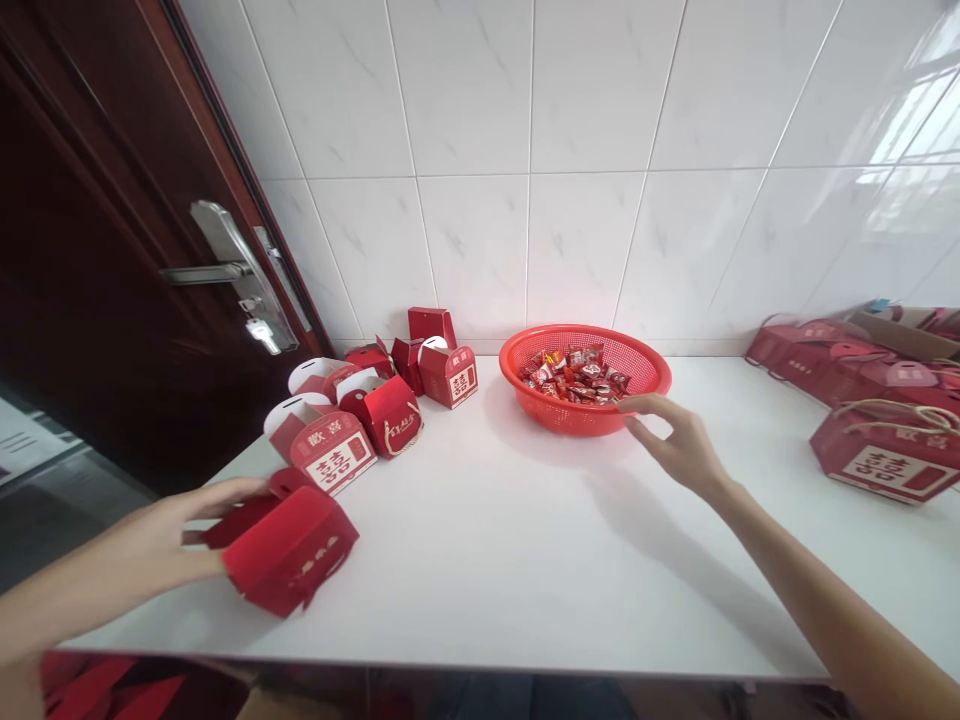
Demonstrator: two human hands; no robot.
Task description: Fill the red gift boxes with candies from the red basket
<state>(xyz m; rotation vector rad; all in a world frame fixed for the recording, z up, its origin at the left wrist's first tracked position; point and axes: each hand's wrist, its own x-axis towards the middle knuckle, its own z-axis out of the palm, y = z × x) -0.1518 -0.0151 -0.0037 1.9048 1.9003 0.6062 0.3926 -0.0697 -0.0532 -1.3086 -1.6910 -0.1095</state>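
Note:
My left hand (199, 530) grips a red candy box (300, 550) near the table's front left, its top flaps standing up. The thumb and fingers are round its near side. My right hand (679, 440) is at the right front rim of a red plastic colander (529, 400), its fingers stretched out and thumb apart, with nothing visible in them. Whether the fingertips touch the rim I cannot tell. Inside the colander lie several wrapped candies (577, 375). Beyond my left hand stands a red and white box (334, 450) with its top open.
Several more red boxes (382, 410) stand at the back left by the tiled wall (472, 230). On the right are a closed box with a cord (885, 455) and a group of red boxes (802, 350). A dark door (97, 200) borders the white table (480, 560).

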